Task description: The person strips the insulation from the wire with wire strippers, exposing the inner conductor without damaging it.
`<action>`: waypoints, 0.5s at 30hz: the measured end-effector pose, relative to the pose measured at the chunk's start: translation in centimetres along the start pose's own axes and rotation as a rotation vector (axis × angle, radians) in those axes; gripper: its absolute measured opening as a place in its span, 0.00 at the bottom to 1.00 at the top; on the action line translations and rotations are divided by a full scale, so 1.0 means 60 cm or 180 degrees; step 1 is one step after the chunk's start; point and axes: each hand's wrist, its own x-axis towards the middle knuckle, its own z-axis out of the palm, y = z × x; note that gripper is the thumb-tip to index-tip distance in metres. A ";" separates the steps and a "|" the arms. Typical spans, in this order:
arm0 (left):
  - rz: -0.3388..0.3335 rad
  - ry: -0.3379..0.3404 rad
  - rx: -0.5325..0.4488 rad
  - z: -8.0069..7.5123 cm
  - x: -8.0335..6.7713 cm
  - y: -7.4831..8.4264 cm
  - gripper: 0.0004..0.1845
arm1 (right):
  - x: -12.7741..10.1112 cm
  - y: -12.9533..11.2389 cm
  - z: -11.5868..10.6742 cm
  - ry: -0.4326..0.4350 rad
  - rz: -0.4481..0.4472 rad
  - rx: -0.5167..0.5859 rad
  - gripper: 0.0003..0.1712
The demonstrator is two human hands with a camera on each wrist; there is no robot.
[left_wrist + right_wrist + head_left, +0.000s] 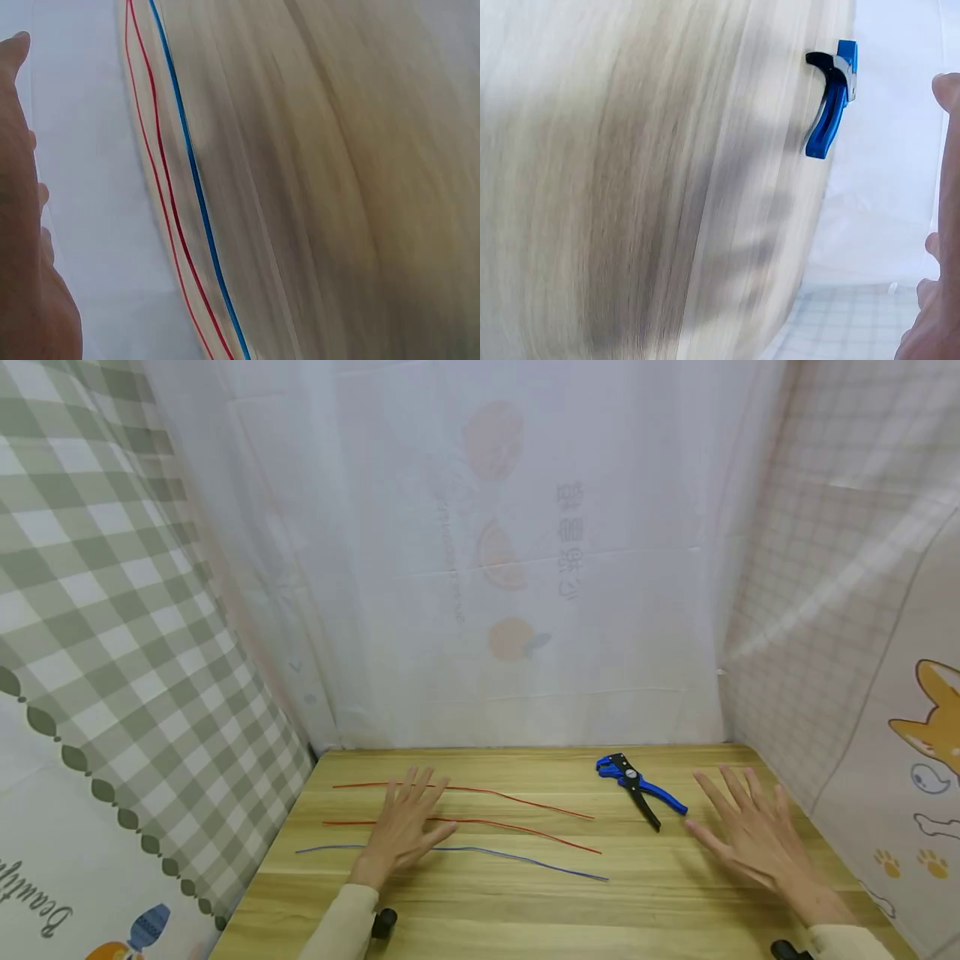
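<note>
Left hand, fingers spread and holding nothing, lies flat across the red wires and blue wire, which run lengthwise left to right. Right hand, also spread and empty, sits just right of the wire stripper.

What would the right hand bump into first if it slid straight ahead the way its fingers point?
Probably the blue wire stripper. The right hand lies open on the wooden table, fingers aimed up-left toward the tool's handles. Depth is hard to judge; it might just slip past.
</note>
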 end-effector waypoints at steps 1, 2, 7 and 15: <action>0.0007 -0.0023 -0.0038 0.000 0.002 0.004 0.46 | 0.000 -0.002 -0.001 0.0014 -0.0014 -0.0019 0.55; 0.0018 -0.0038 -0.0061 0.001 0.004 0.007 0.46 | 0.001 -0.004 -0.001 0.0040 -0.0033 -0.0043 0.55; 0.0024 -0.0147 -0.0088 0.007 0.012 0.023 0.46 | -0.003 -0.017 0.002 0.0082 -0.0022 0.0020 0.56; 0.0100 -0.0193 -0.0117 0.021 0.033 0.050 0.45 | -0.001 -0.031 0.011 0.0079 0.0019 0.0133 0.55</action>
